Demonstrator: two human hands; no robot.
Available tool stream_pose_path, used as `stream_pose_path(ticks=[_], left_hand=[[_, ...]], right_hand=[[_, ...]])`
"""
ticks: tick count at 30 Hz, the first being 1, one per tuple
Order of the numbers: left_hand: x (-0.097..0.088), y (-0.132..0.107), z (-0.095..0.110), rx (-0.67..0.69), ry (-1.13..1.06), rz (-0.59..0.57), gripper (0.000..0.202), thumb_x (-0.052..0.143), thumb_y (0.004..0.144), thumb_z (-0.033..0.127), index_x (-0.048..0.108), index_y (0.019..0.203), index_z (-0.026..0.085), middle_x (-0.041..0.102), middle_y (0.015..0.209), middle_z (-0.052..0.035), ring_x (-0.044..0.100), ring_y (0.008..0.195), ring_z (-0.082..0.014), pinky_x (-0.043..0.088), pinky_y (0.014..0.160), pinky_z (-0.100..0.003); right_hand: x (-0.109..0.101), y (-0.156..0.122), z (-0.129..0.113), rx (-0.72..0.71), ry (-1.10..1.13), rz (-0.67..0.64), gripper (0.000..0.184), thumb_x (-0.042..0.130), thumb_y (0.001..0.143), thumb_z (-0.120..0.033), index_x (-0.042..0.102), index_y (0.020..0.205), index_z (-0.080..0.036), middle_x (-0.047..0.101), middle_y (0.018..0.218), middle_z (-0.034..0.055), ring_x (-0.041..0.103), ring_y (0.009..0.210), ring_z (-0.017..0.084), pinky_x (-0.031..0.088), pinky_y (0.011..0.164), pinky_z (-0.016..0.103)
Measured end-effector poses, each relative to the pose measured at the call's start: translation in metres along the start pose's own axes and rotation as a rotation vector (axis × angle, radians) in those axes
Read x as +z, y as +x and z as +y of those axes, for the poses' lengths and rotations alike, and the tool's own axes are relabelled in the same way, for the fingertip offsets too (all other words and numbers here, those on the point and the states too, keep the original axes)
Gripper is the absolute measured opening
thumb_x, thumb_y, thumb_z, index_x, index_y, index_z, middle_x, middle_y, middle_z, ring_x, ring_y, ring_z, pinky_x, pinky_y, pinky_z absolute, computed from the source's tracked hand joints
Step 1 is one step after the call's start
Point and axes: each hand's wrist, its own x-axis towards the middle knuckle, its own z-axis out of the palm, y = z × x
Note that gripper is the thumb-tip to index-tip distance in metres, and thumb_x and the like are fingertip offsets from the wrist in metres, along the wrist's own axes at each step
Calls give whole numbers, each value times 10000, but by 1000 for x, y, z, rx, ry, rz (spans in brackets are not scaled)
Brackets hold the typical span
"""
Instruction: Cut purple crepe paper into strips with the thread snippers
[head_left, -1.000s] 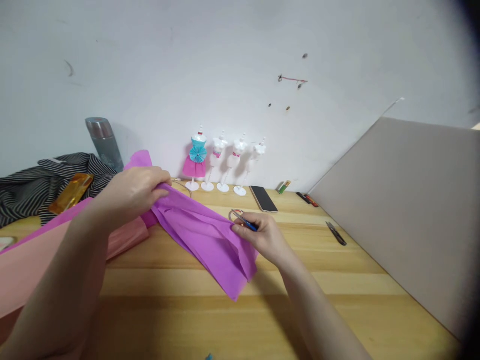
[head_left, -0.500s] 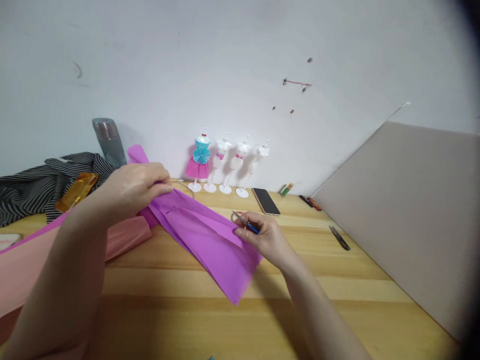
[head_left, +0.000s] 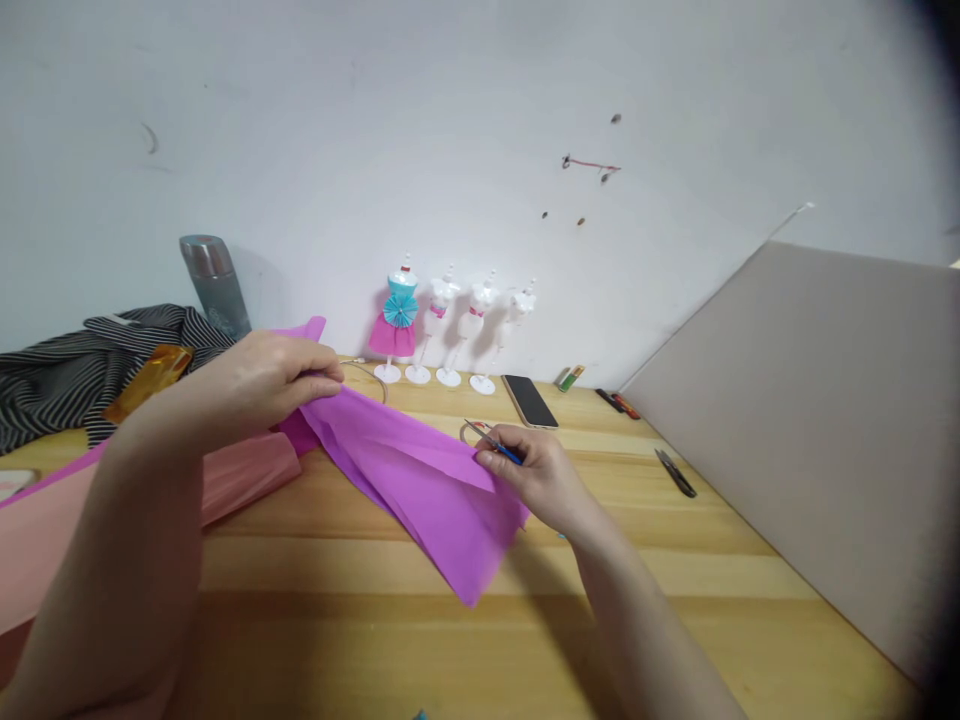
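A folded sheet of thin purple crepe paper [head_left: 409, 470] stretches between my two hands above the table. My left hand [head_left: 281, 375] pinches its upper left part, with a loose end sticking up behind the fingers. My right hand [head_left: 532, 470] grips the top edge near the right end. Small scissors [head_left: 504, 450] with blue handles also sit in the right hand, their pointed metal blades aimed up and left. The paper's lower corner hangs down toward the table. Under my left forearm lies a length of salmon-pink crepe paper [head_left: 251, 475].
Several small white mannequins stand by the wall, one in a blue and pink dress [head_left: 397, 325]. A phone [head_left: 530, 400], a green box [head_left: 571, 378] and black thread snips [head_left: 676, 474] lie to the right. A bottle [head_left: 216, 285] and striped cloth [head_left: 45, 370] are at the left.
The paper's loose end behind my left hand has swung right and lower. My right hand has shifted slightly right with the scissors, and the paper between my hands has smoothed a little.
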Motion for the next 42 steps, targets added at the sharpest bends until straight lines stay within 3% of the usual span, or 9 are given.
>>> stream_pose_path(ticks=[4,9,13,18,24,27,34,42], left_hand=[[-1,4,0,89,-10,-48,273,476,857,347,696,784,201,686,761,-18,567,666,-137,392,656,-255],[-1,7,3,60,-2,-36,288,438,848,342,637,723,176,638,696,-22,538,632,-141,381,620,-261],[5,7,6,71,48,37,280,402,852,285,627,726,175,641,785,-32,558,708,-151,381,662,-263],[14,11,16,-6,85,42,293,357,852,259,574,675,170,605,730,-42,532,682,-160,367,647,-276],[15,17,22,-65,-31,-16,184,511,792,312,641,794,181,586,659,7,483,598,-129,349,604,-250],[16,18,21,-94,-143,-35,201,581,752,368,672,757,190,593,639,18,485,588,-118,358,598,-235],[14,18,17,-101,-222,-66,208,578,740,356,656,647,188,583,577,31,467,526,-91,359,556,-215],[12,18,16,-103,-223,-85,267,541,761,406,661,671,185,637,660,9,523,597,-108,383,571,-213]], right_hand=[[-1,0,0,-25,-16,0,211,514,829,-283,518,645,-177,493,612,-11,441,611,130,325,575,265],[4,1,5,-63,21,58,184,505,827,-268,521,667,-179,509,637,-8,461,632,134,343,594,261],[9,1,7,-64,14,106,196,513,841,-293,556,691,-174,529,644,0,468,626,138,344,587,263],[12,0,7,-71,42,151,161,623,786,-308,560,712,-180,531,632,-16,469,594,125,346,565,250],[10,3,10,-78,-4,195,208,624,773,-294,514,635,-183,494,578,-28,443,556,113,321,531,241],[9,3,11,-74,-9,177,201,611,782,-294,529,638,-179,512,580,-25,455,560,115,326,533,242],[9,3,8,-74,33,164,197,615,784,-306,537,651,-182,528,600,-19,473,581,122,349,554,246],[7,3,5,-64,68,164,167,627,770,-303,565,673,-181,543,608,-13,480,583,128,363,555,248]])
